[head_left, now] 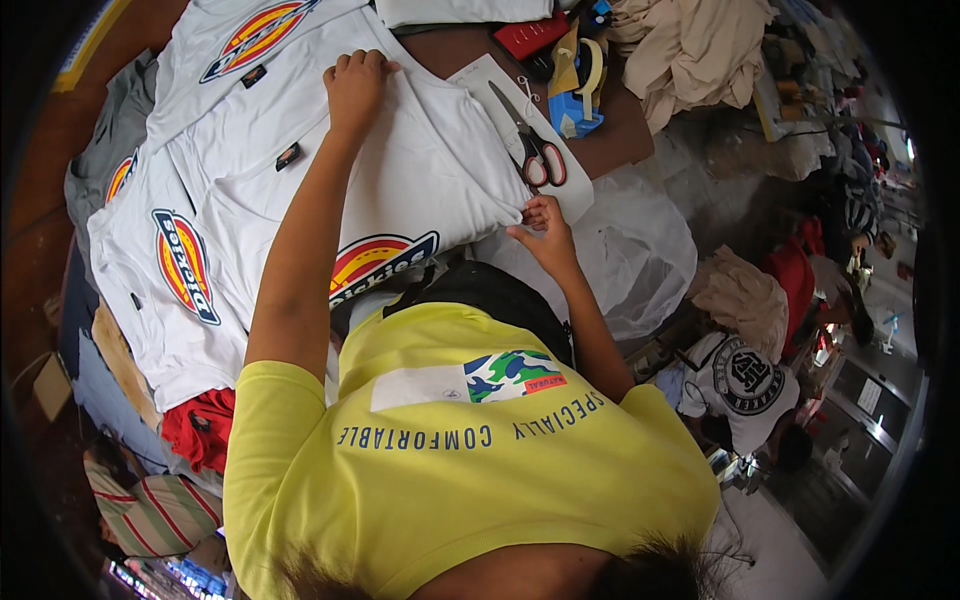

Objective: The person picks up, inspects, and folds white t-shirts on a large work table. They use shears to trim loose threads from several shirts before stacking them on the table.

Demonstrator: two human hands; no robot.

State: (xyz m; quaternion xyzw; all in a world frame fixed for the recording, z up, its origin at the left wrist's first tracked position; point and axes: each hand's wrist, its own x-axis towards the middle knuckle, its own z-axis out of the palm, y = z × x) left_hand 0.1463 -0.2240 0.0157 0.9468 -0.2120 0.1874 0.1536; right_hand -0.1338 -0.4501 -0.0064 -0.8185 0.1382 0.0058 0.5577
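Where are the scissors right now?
In the head view, the scissors lie on a white card at the table's right side, just above the right hand and beside the white T-shirt.

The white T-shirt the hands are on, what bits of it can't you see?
Head view only:
- The white T-shirt: its lower part is hidden behind the person's yellow shirt.
- Left hand: fingertips curl out of sight over the fabric.
- Right hand: the fabric edge it pinches is too small to make out.
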